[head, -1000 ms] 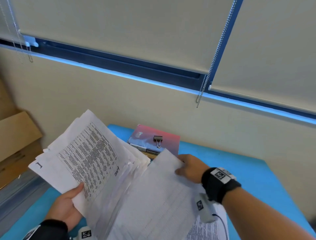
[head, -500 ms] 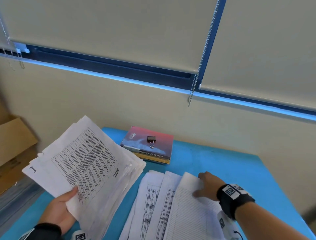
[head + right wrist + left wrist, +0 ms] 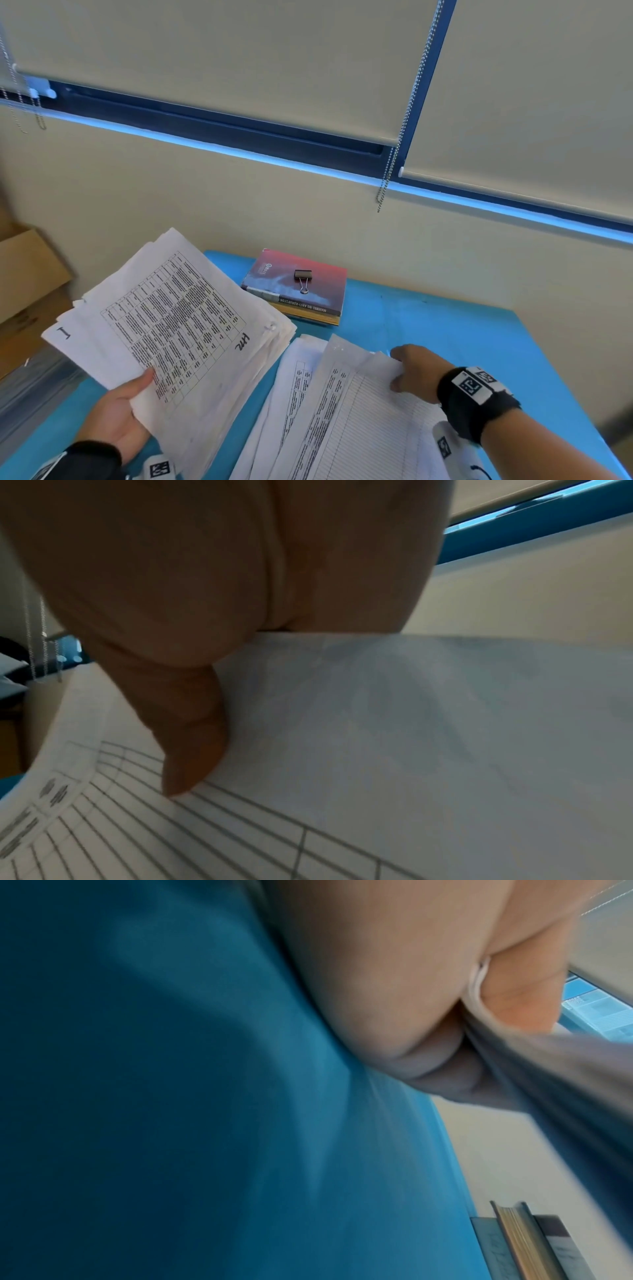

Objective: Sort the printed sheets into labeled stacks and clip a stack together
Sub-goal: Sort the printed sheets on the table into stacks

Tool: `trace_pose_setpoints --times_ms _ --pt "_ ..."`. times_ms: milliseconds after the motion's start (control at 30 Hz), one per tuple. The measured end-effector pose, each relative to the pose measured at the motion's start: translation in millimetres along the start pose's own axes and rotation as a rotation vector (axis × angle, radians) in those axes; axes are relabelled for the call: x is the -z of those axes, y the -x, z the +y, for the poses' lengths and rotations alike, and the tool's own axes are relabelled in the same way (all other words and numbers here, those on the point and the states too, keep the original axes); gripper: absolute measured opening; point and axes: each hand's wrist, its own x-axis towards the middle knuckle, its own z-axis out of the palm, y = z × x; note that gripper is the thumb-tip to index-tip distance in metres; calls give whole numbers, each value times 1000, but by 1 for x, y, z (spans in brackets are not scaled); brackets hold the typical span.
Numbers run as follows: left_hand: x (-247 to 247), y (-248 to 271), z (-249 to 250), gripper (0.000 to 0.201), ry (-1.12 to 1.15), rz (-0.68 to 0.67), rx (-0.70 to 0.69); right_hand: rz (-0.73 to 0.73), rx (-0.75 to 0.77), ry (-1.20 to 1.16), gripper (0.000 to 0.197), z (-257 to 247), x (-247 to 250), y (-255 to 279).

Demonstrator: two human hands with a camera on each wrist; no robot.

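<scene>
Printed sheets (image 3: 178,329): matt white paper. Binder clip (image 3: 303,275): black metal. Book (image 3: 298,286): glossy cover. Table (image 3: 445,329): matt blue surface.

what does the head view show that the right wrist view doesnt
Only the head view shows the left hand holding a thick stack of sheets off the blue table, plus the binder clip lying on the book.
Only the right wrist view shows the thumb from below, pressing on the paper.
Both show the right hand at the top corner of the ruled sheet.
</scene>
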Motion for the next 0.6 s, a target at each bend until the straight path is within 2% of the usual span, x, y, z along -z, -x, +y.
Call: trace_pose_setpoints --times_ms 67,200,400,600 --pt "2 -1 1 37 7 10 5 -28 51 -35 41 -7 6 6" --pt "1 1 2 37 32 15 9 -84 95 6 21 -29 6 7" --pt "-4 6 2 45 -21 -54 -17 -81 106 100 40 -60 -10 -16" --pt "-4 5 3 42 -23 -65 9 -47 123 93 61 -77 -21 -35"
